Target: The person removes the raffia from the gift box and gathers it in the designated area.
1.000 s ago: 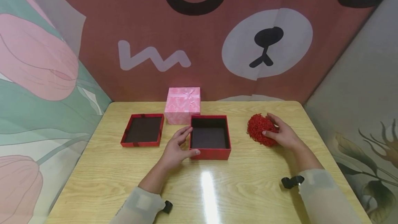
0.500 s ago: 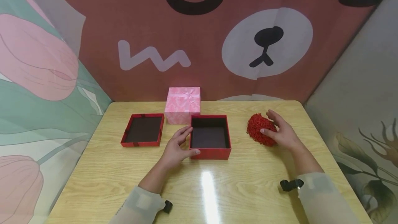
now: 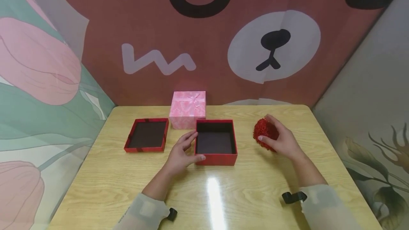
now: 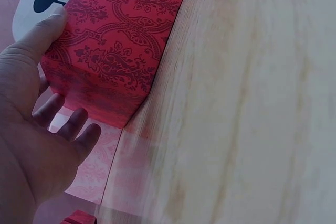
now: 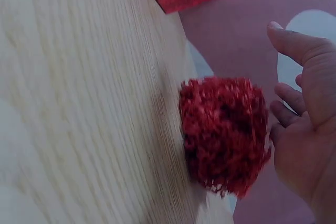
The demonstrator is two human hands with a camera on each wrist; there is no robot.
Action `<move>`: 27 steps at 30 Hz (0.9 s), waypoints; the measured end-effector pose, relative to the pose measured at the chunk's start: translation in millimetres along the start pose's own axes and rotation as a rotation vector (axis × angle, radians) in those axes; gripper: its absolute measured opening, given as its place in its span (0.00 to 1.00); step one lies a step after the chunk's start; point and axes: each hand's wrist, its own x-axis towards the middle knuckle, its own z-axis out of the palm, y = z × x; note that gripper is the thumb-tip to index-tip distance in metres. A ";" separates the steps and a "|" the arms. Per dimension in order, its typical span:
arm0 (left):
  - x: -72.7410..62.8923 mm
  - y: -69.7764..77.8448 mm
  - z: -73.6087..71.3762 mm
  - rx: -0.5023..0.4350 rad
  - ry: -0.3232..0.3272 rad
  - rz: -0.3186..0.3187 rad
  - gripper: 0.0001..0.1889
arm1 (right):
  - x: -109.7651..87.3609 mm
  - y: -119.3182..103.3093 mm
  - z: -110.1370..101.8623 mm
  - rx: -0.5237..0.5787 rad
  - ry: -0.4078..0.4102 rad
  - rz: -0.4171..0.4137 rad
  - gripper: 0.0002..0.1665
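A red gift box base (image 3: pixel 215 159) with a dark inside stands in the middle of the table. My left hand (image 3: pixel 179 157) holds its near left corner, thumb at the front wall and fingertips by the left side. The left wrist view shows the box's patterned red wall (image 4: pixel 121 30), with several fingers loosely bent beside it. A ball of red shredded paper (image 3: pixel 262 129) lies to the right. Over its right side reaches my right hand (image 3: pixel 285 143). In the right wrist view, the thumb (image 5: pixel 296 43) stretches well clear of the shredded paper (image 5: pixel 226 129).
A red box lid (image 3: pixel 148 134) lies inside up at the left. Behind the base is a pink gift box (image 3: pixel 188 107) with a bow. The table's (image 3: pixel 255 191) far edge meets a wall hanging (image 3: pixel 153 20) with a bear print.
My right hand has moved left over the shredded paper and covers more of it. The left hand and the box base stay in place.
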 end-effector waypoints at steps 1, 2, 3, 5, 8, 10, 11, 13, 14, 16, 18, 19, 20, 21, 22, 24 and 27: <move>0.6 0.1 -0.1 0.003 0.001 0.000 0.50 | 0.3 -1.6 2.0 -0.002 0.006 -0.014 0.52; 0.9 0.1 -0.1 0.004 0.003 -0.001 0.50 | 0.5 -3.3 4.1 -0.003 0.011 -0.028 0.52; 1.2 -0.2 0.0 0.006 0.003 -0.003 0.50 | 0.2 -5.4 6.3 -0.003 0.012 -0.040 0.52; 0.6 -0.9 0.4 0.010 0.006 -0.005 0.50 | -1.0 -10.0 11.2 0.014 0.004 -0.062 0.52; -0.6 -2.2 1.1 0.008 0.010 -0.017 0.50 | -3.5 -18.4 19.0 0.019 -0.021 -0.069 0.53; -1.3 -3.0 1.6 0.001 0.011 -0.023 0.49 | -5.5 -24.6 23.8 0.031 -0.044 -0.067 0.54; -1.4 -3.3 1.7 -0.002 0.011 -0.029 0.49 | -6.4 -27.1 26.3 0.039 -0.055 -0.070 0.54; -2.2 -3.6 2.4 -0.007 0.008 -0.035 0.49 | -9.6 -32.0 31.6 0.062 -0.081 -0.069 0.54; -3.0 -4.2 2.8 -0.008 0.007 -0.037 0.49 | -11.2 -33.3 34.6 0.082 -0.093 -0.076 0.54; -4.2 -4.8 3.5 -0.009 0.005 -0.035 0.49 | -14.5 -36.6 40.3 0.126 -0.117 -0.091 0.55; -5.1 -5.1 3.8 -0.006 0.004 -0.033 0.50 | -16.5 -39.0 45.6 0.165 -0.147 -0.121 0.56; -5.3 -5.4 3.9 -0.004 0.004 -0.029 0.50 | -17.0 -40.3 48.1 0.182 -0.160 -0.142 0.58; -5.4 -5.7 3.9 -0.001 0.004 -0.028 0.50 | -17.2 -41.7 50.4 0.192 -0.172 -0.162 0.59; -5.3 -5.8 3.8 -0.002 0.005 -0.026 0.50 | -17.3 -43.2 52.4 0.203 -0.184 -0.175 0.61; -5.1 -5.9 3.7 -0.001 0.005 -0.024 0.49 | -17.1 -44.6 54.4 0.207 -0.195 -0.190 0.62; -4.3 -6.1 3.4 -0.003 0.005 -0.018 0.49 | -16.3 -47.8 58.0 0.207 -0.210 -0.202 0.65; -2.8 -5.8 3.0 -0.012 0.004 -0.007 0.48 | -14.7 -52.0 63.8 0.209 -0.231 -0.184 0.69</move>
